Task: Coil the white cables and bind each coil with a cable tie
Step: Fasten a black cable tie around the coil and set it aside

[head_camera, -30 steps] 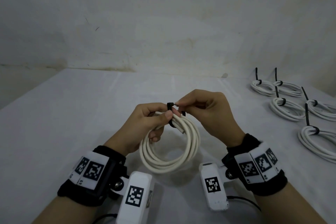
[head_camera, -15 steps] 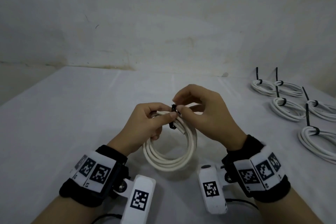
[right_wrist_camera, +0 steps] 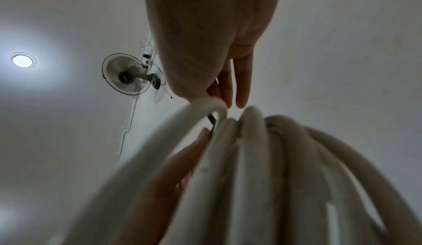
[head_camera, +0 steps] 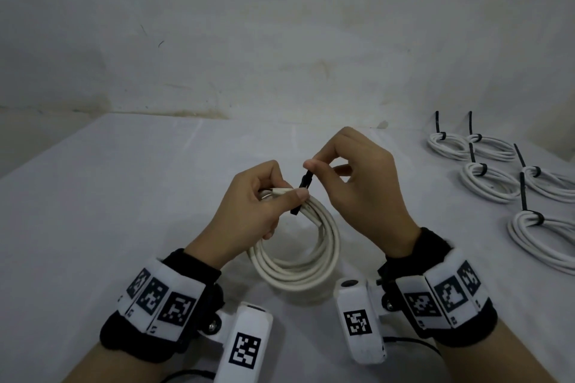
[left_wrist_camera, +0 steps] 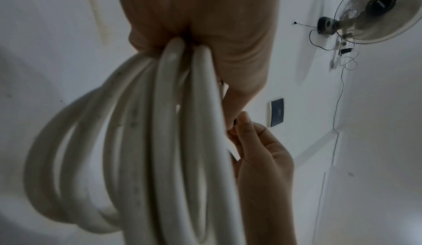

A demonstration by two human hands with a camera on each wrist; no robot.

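Note:
A coil of white cable [head_camera: 298,258] hangs above the table, its top gripped in my left hand [head_camera: 264,199] with the thumb pressed over the strands. A black cable tie [head_camera: 303,188] wraps the coil just right of that thumb. My right hand [head_camera: 351,186] pinches the tie's upper end between thumb and forefinger, above the coil. The left wrist view shows the coil [left_wrist_camera: 160,140] hanging from the left palm, with the right hand's fingers [left_wrist_camera: 246,128] beside it. In the right wrist view the coil [right_wrist_camera: 251,176] fills the lower frame and a short piece of the black tie [right_wrist_camera: 212,120] shows.
Several white coils, each bound with a black tie [head_camera: 488,177], lie on the white table [head_camera: 124,196] at the right. A wall stands behind the table. Wrist cameras and their leads sit near the front edge. A wall fan [right_wrist_camera: 125,77] shows overhead.
My right hand has risen and drawn the tie's end upward, away from the coil. The left hand keeps its hold on the coil.

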